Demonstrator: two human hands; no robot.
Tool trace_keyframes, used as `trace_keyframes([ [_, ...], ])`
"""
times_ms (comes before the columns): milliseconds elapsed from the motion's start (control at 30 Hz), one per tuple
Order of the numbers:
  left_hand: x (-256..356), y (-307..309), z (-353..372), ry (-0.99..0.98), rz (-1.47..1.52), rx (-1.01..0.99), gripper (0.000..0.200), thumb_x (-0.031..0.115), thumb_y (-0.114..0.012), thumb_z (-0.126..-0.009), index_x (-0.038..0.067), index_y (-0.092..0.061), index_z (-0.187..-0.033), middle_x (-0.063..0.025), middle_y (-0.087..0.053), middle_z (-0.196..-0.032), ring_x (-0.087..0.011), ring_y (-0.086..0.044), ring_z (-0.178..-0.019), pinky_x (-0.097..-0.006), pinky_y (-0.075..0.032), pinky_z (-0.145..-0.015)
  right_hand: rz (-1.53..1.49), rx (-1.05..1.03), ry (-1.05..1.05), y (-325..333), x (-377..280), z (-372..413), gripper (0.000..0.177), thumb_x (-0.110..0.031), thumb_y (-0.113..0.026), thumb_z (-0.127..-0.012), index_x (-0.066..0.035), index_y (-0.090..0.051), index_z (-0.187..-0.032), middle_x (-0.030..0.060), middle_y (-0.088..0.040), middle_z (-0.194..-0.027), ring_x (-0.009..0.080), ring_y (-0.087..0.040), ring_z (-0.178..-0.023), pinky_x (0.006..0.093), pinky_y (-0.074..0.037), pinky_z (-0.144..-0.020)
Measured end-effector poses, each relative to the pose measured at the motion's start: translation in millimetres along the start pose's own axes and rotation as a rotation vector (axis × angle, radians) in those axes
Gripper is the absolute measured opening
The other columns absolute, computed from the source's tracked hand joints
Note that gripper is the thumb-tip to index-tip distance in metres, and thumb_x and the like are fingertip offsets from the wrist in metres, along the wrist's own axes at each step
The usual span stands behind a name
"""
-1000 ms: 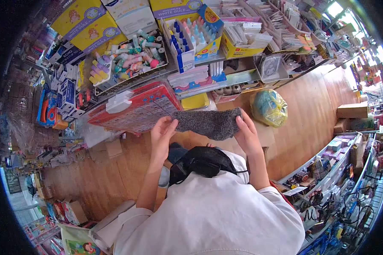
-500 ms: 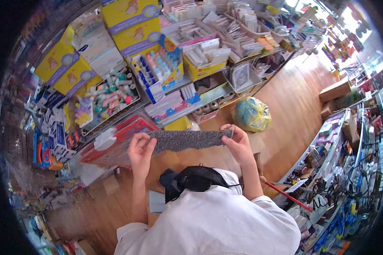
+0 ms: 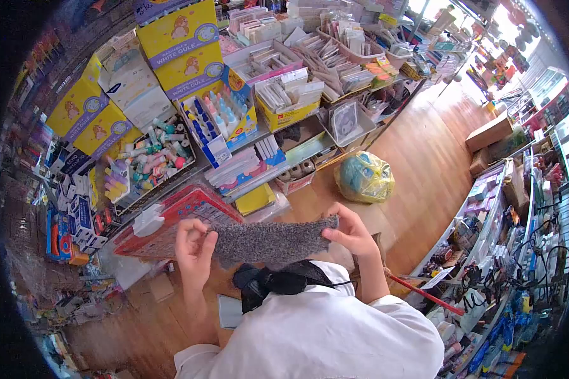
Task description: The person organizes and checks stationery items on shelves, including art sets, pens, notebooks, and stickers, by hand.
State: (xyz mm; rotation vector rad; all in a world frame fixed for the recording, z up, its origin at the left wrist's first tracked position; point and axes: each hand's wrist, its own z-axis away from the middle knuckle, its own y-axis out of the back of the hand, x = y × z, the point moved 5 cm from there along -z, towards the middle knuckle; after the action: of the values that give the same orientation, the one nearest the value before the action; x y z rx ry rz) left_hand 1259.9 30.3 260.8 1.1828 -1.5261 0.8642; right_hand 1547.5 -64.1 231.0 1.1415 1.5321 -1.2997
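A dark grey, rough-textured strip of cloth (image 3: pixel 269 242) is stretched level between my two hands, in front of my chest. My left hand (image 3: pixel 196 243) pinches its left end between thumb and fingers. At the other end, my right hand (image 3: pixel 351 234) grips the upper right corner with the thumb in front. The cloth's lower edge hangs just above a black item (image 3: pixel 278 281) at my collar. Behind the left end is a red-framed printed board (image 3: pixel 183 218) in clear wrapping.
Stacked yellow glue boxes (image 3: pixel 183 35), a bin of small bottles (image 3: pixel 158 155) and trays of packets (image 3: pixel 335 66) fill the shelf ahead. A yellow bagged bundle (image 3: pixel 365 177) sits on the wooden floor. Crowded shelves (image 3: pixel 487 252) line the right, near a red stick (image 3: pixel 423 295).
Both hands have come lower and nearer my body with the cloth. Its broad face now turns more toward me, and the shelf view has shifted slightly left.
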Motion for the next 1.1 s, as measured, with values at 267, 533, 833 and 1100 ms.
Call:
trace_keyframes([
  [267, 8.2, 11.6, 19.0, 0.035, -0.032, 0.113, 0.034, -0.011, -0.065, -0.077, 0.006, -0.044, -0.098, 0.0005, -0.049, -0.093, -0.0073, -0.052, -0.087, -0.0219, -0.043, -0.078, 0.062, 0.126, 0.102, -6.9, -34.1, 11.4, 0.025, -0.001, -0.065, -0.080, -0.003, -0.053, -0.102, 0.0010, -0.053, -0.096, 0.0083, -0.052, -0.091, 0.0232, -0.042, -0.077],
  [533, -39.0, -8.1, 10.4, 0.121, 0.047, 0.375, 0.032, 0.000, -0.063, -0.085, 0.002, -0.046, -0.112, -0.0051, -0.054, -0.110, -0.0113, -0.051, -0.104, -0.0240, -0.044, -0.085, 0.157, 0.221, -0.102, 1.3, 13.0, -38.0, 0.016, -0.007, -0.058, -0.091, -0.001, -0.055, -0.105, -0.0009, -0.063, -0.090, 0.0053, -0.057, -0.083, 0.0208, -0.046, -0.072],
  [833, -35.0, -90.7, 20.7, -0.036, -0.284, 0.172, 0.025, 0.001, -0.062, -0.086, 0.003, -0.054, -0.110, -0.0082, -0.061, -0.095, -0.0144, -0.062, -0.083, -0.0269, -0.051, -0.072, 0.817, 0.363, 0.096, -71.8, 16.1, -41.1, 0.020, -0.013, -0.058, -0.086, -0.002, -0.052, -0.102, 0.0238, -0.062, -0.072, 0.0388, -0.063, -0.067, 0.0448, -0.049, -0.057],
  [1100, -50.1, -88.4, 22.8, -0.061, -0.321, 0.074, 0.033, -0.001, -0.059, -0.086, 0.001, -0.051, -0.118, -0.0131, -0.062, -0.104, -0.0206, -0.063, -0.093, -0.0306, -0.050, -0.080, 0.794, 0.066, 0.116, -82.2, 26.5, -31.5, 0.043, -0.019, -0.057, -0.089, 0.002, -0.047, -0.126, 0.0268, -0.060, -0.076, 0.0388, -0.062, -0.067, 0.0423, -0.047, -0.058],
])
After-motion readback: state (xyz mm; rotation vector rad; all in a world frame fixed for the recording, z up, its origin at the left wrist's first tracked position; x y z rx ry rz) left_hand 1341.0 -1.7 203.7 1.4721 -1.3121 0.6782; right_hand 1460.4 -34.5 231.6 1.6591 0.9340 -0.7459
